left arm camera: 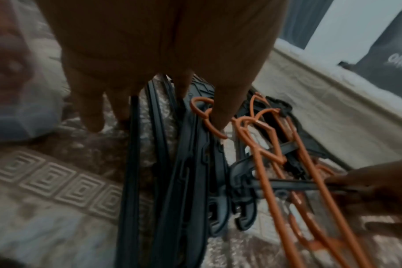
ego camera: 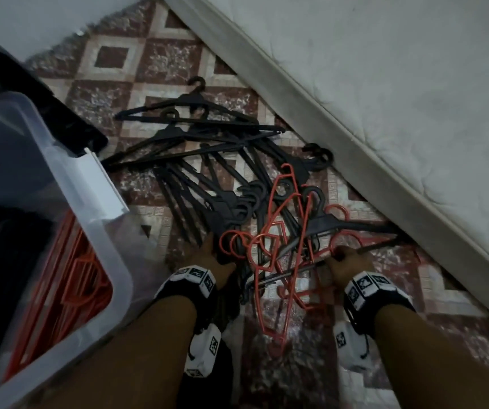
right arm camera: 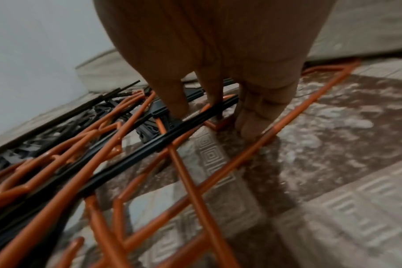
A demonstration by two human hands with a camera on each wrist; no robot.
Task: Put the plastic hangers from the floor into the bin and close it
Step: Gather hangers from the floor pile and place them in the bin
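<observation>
A heap of black plastic hangers and several red ones lies tangled on the patterned rug. My left hand reaches into the near ends of the black bundle. Its fingers are straight and pushed down between the bars, beside a red hook. My right hand grips the thin bar of one black hanger, with fingers and thumb curled round the bar above red hangers. The clear bin stands open on the left, with red and black hangers inside.
The bin's black lid lies behind the bin at far left. A white mattress runs diagonally along the right, and some hangers touch its edge. Bare rug shows beyond the heap and near my forearms.
</observation>
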